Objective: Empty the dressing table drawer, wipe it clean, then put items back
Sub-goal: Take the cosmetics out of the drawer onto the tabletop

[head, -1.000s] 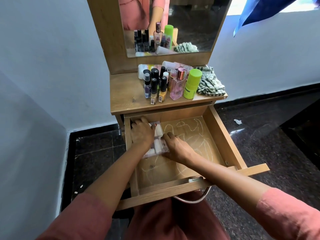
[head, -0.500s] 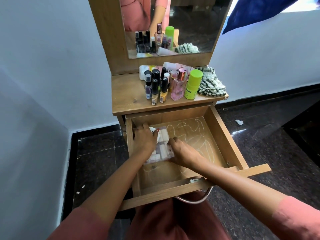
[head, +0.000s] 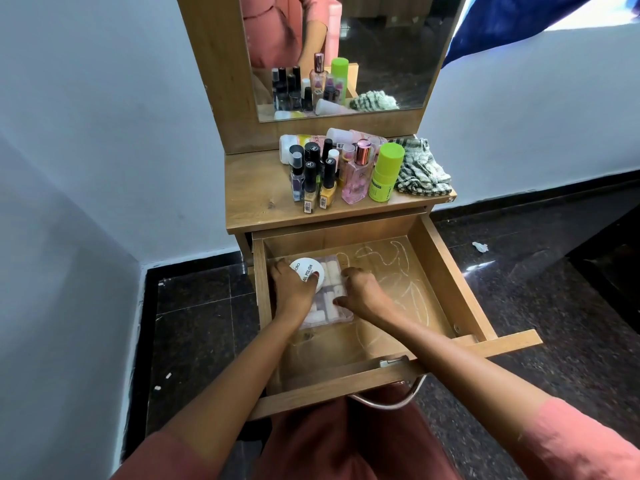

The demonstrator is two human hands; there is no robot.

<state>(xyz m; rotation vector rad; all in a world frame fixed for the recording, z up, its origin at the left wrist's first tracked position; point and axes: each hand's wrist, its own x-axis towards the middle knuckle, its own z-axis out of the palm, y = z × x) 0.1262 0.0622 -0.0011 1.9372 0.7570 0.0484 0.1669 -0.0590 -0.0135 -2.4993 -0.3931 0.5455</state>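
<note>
One open drawer [head: 446, 271]: left hand [head: 294, 292] grip clasps one white jar [head: 306, 270] (labelled nail polish); right hand [head: 365, 294] grip pinches one clear box [head: 329, 306].

drawer [head: 446, 282]: matt wood | handle [head: 391, 400]: shiny metal | box [head: 332, 306]: clear plastic | floor [head: 194, 323]: glossy stone

A white round tub [head: 306, 271], barely seen half a second ago, has been brought into plain sight in the grip of the left hand [head: 292, 293], over the rear left corner of the clear box [head: 330, 309].
</note>
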